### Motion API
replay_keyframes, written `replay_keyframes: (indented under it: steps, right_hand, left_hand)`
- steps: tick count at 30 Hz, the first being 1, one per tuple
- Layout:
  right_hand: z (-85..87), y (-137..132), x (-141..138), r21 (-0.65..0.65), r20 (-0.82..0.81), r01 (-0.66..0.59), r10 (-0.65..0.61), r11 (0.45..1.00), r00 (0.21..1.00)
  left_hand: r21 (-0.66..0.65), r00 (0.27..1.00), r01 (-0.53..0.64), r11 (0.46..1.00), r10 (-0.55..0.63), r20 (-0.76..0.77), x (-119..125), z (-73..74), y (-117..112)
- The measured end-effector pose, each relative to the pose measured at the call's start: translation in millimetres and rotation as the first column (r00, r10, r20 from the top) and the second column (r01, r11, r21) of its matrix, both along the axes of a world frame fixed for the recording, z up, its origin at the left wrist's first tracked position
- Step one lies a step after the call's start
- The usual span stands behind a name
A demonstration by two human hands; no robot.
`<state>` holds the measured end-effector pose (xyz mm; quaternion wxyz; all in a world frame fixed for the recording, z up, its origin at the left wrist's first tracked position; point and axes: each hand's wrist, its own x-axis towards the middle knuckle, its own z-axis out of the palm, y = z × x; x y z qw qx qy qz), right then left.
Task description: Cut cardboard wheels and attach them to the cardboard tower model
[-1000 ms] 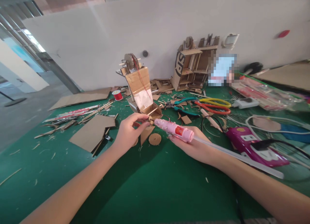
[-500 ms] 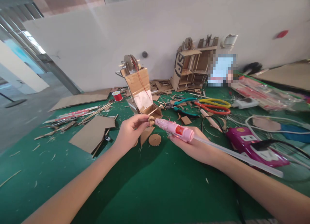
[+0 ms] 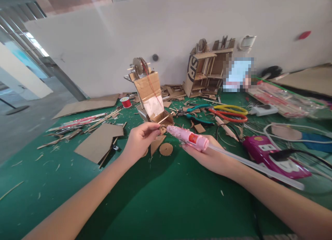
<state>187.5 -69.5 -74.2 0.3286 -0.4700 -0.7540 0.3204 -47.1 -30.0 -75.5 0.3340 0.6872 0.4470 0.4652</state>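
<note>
Between the thumb and fingertips of my left hand (image 3: 141, 138) is a small cardboard disc (image 3: 162, 130), partly hidden by the fingers. My right hand (image 3: 207, 155) grips a pink hot glue gun (image 3: 185, 135), with a long clear glue stick (image 3: 254, 165) sticking out of its back. The gun's nozzle points left, at or very close to the disc; contact is too small to tell. Below them a loose cardboard disc (image 3: 166, 149) lies on the table beside a cardboard scrap (image 3: 157, 144). Just behind stands a cardboard model (image 3: 149, 88) with a wheel and red thread on top.
The green table (image 3: 145, 205) carries cardboard sheets (image 3: 100, 143), a red thread spool (image 3: 126, 102), teal-handled pliers (image 3: 199, 120) and orange-handled scissors (image 3: 228, 115). At the right sits a purple power strip (image 3: 275, 157) with cables. A cardboard shelf structure (image 3: 204, 74) stands by the wall.
The small disc has tilted slightly in my left fingers, and the nozzle sits a touch higher and further right. Both grips stay the same.
</note>
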Motion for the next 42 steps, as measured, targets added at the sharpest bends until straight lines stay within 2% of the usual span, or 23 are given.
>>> replay_keyframes:
  steps: [7,16,22,32,42]
  right_hand:
    - [-2.4,0.4,-0.7,0.002,0.006,-0.005,0.005,1.0,1.0]
    - [-3.4,0.8,-0.7,0.011,0.002,0.006,-0.006,1.0,1.0]
    - [-4.3,0.6,0.1,0.041,0.009,0.004,-0.004,0.999,1.0]
    - [-1.3,-0.1,-1.0,0.054,0.021,0.002,-0.003,0.999,1.0]
    - [-2.0,-0.6,-0.7,0.067,0.03,-0.016,0.014,0.998,0.999]
  left_hand:
    - [0.006,1.0,-0.008,1.0,0.008,-0.016,0.3,0.9,-1.3]
    - [-0.049,0.994,0.022,0.999,-0.016,0.105,2.7,2.4,-2.5]
    - [-0.028,0.999,0.006,1.0,-0.005,0.048,3.6,5.5,-4.4]
    - [-0.042,0.992,0.071,0.997,-0.067,0.104,2.8,3.7,-4.0]
    - [-0.043,0.993,0.056,0.997,-0.052,0.105,3.1,4.2,-3.7]
